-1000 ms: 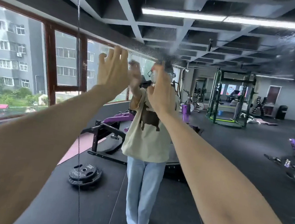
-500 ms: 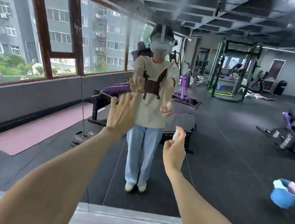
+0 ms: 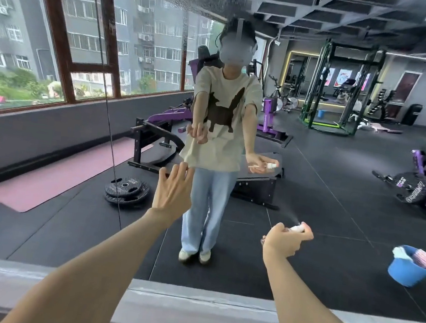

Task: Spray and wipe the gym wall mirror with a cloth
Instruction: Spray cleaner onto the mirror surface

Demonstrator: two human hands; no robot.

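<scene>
Both bare arms reached forward toward the mirror (image 3: 322, 195), the left stretched nearer to it than the right. The left hand (image 3: 172, 194) was flat, its back to the camera, fingers straight and close together, pointing up at the mirror but short of it. The right hand (image 3: 284, 239), farther from the mirror, curled round a bottle (image 3: 298, 228).

Small spray bottle (image 3: 297, 228) mists the droplet-streaked mirror (image 3: 333, 215).
</scene>
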